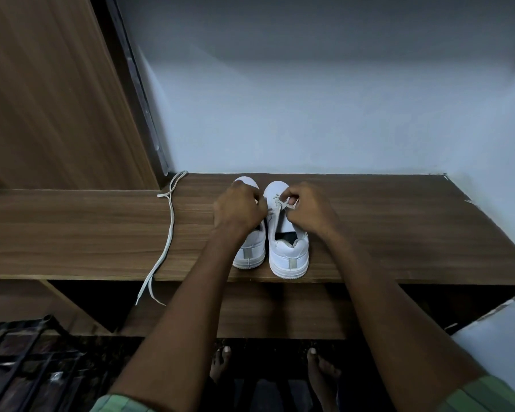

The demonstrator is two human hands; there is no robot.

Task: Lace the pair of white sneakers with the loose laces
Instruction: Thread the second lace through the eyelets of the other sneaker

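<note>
Probably the soft, limp lace (283, 205), pinched by left hand (240, 208) and right hand (308, 211) at frame centre, is best gripped near its tip.

Two bare forearms extend from short green striped sleeves (485, 394), the left hand (238, 208) and right hand (308, 209) without rings or watch; bare feet (321, 373) show below, toenails pale.

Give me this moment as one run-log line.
stage: lacing right sneaker | left hand, right hand: pinching its lace | left sneaker: waiting | spare lace: on shelf
</note>
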